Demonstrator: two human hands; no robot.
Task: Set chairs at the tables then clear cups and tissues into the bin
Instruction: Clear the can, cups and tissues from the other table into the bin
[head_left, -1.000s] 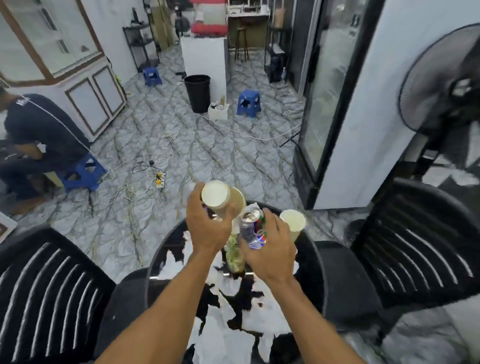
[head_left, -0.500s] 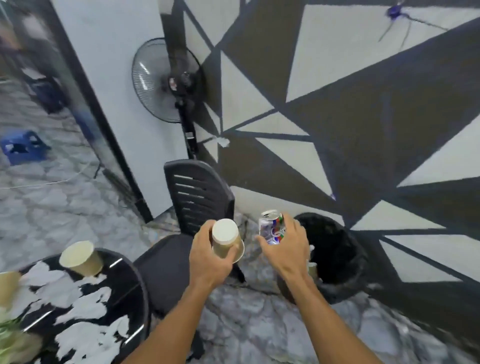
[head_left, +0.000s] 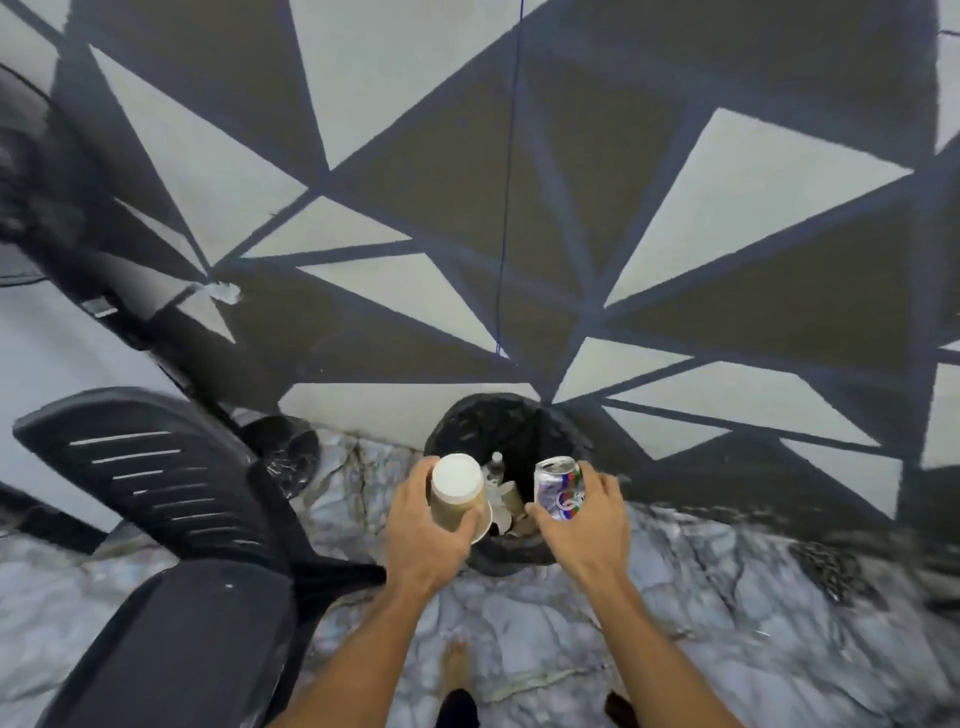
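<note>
**A:** Where is the rubbish right now?

**B:** Above the bin (head_left: 485, 415), which sits on the floor against the patterned wall (head_left: 415, 130). The left hand (head_left: 421, 525) has its grip wrapped round the stacked paper cups (head_left: 457, 491), tilted with the base towards the camera, over the near-left rim. The right hand (head_left: 589, 514) has its grip curled round a drink can (head_left: 560, 488), over the right rim.

**A:** What could go wrong?

**B:** Both loads hang nearer the rim than the middle. If they are let go here, I judge the cups could clip the edge and tumble onto the marble floor (head_left: 545, 613). The stack might split as it falls. The can could splash if any drink is left in it, which I cannot tell.

**A:** Is there space inside?

**B:** Some. A bottle (head_left: 497, 460) and other used cups (head_left: 511, 496) lie in it, but the dark centre looks open.

**A:** And room around it?

**B:** A black chair (head_left: 156, 467) stands close on the left, with one leg reaching near the base of the bin. The right side is open floor. A bare foot (head_left: 454, 665) stands just short of the bin, so a small reach forward should centre both hands.
</note>
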